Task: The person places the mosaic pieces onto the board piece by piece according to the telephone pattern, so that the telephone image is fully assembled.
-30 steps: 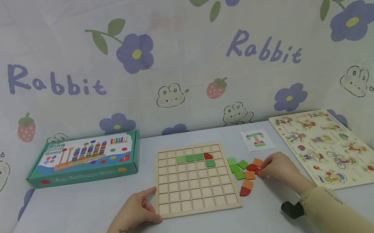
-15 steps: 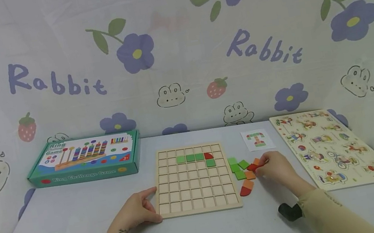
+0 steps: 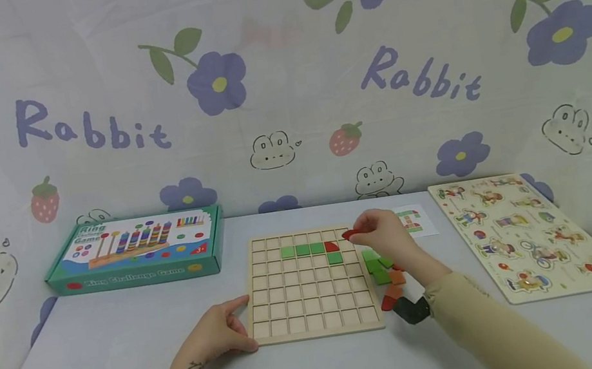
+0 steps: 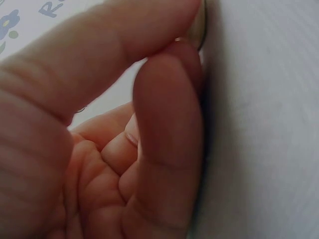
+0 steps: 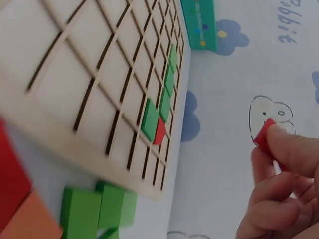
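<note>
Head view, mid-frame: the right hand (image 3: 384, 236) pinches a red tile (image 3: 349, 234) over the grid board (image 3: 319, 324) (left hand (image 3: 217, 335) gripping its edge), so seating it squarely in a cell likely comes next.

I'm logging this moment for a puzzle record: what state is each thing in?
Wooden grid board: flat on the table, four green squares and one red piece seated, other cells empty.
Red wooden piece: pinched, lifted above the board's far right corner.
Right hand: pinches the red piece.
Left hand: grips the board's near left corner.
Green game box: closed.
</note>
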`<state>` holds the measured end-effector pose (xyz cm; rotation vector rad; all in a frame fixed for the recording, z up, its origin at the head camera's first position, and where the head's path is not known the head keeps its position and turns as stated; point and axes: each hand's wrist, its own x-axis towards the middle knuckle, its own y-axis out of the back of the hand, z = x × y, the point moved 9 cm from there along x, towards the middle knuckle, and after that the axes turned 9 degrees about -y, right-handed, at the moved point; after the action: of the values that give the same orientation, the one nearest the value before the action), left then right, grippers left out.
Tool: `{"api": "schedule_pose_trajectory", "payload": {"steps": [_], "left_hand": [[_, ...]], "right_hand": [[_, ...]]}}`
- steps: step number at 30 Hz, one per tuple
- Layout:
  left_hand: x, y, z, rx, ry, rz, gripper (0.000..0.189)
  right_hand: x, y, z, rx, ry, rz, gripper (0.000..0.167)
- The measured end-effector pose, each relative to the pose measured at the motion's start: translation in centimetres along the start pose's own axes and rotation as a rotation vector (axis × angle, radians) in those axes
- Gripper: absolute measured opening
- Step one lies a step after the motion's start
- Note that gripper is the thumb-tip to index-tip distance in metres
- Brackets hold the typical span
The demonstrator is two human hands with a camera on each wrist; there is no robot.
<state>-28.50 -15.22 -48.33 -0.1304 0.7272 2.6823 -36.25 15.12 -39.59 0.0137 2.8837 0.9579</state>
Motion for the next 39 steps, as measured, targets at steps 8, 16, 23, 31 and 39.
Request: {"api": "schedule_pose_trajectory", "payload": {"steps": [8, 16, 23, 31, 39], "left_hand": [[0.1, 0.0, -0.2, -0.014, 0.013, 0.001, 0.090], [0.1, 0.1, -0.3, -0.025, 0.006, -0.001, 0.091], [0.1, 0.0, -0.2, -0.029, -0.006, -0.010, 0.091], [0.0, 0.2, 0.0, -0.020, 0.002, -0.003, 0.090], [0.0, 0.1, -0.1, -0.007, 0.001, -0.006, 0.090]], "right_hand": [[1.6, -3.8, -3.8, 0.176, 0.069, -0.075, 0.011], [2.9, -8.0, -7.0, 0.029, 0.146, -0.127, 0.012], [3.3, -10.9, -7.8, -0.202, 0.172, -0.164, 0.014], [3.6, -13.1, -8.5, -0.357, 0.217, -0.158, 0.013], [4.0, -14.6, -7.8, -0.442, 0.225, -0.141, 0.014]]}}
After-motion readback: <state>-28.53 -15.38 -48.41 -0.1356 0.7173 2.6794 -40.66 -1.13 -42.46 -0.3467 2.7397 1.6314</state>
